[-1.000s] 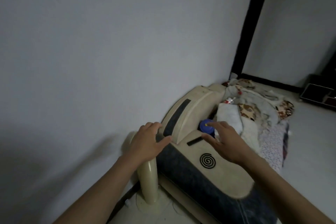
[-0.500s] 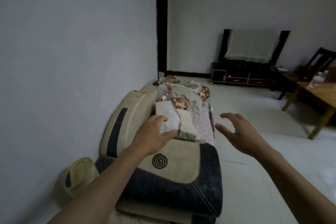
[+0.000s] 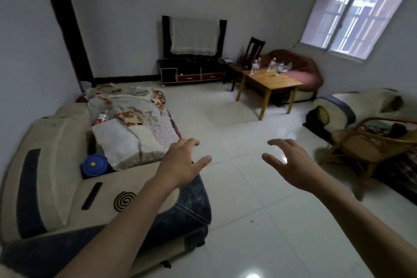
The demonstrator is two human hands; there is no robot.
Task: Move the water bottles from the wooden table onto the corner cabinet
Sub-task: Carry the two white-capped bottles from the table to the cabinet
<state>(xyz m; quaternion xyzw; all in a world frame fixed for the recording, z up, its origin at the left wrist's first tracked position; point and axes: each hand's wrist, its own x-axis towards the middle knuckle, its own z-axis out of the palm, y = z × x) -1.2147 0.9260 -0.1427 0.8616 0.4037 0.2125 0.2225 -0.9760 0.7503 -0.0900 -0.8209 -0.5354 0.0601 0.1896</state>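
A wooden table [image 3: 274, 84] stands across the room at the far right. Clear water bottles stand on its far edge: a pair [image 3: 256, 66] at the left and one more [image 3: 272, 65] beside a crumpled clear bag. My left hand [image 3: 184, 162] and my right hand [image 3: 291, 163] are both stretched out in front of me with fingers spread and nothing in them, far from the table. A low dark cabinet [image 3: 190, 72] with a cloth-covered screen sits against the back wall. I cannot tell which piece is the corner cabinet.
A cream and dark sofa [image 3: 67, 187] piled with blankets, a blue lid and a red-capped bottle [image 3: 102, 116] fills the left. A rattan chair [image 3: 370, 142] and another sofa [image 3: 352, 104] stand at right. A dark chair [image 3: 253, 52] is behind the table. White tiled floor lies between.
The view has swung right from the wall and sofa to the whole room. Both hands have lifted off the sofa arm and now hover empty over the floor.
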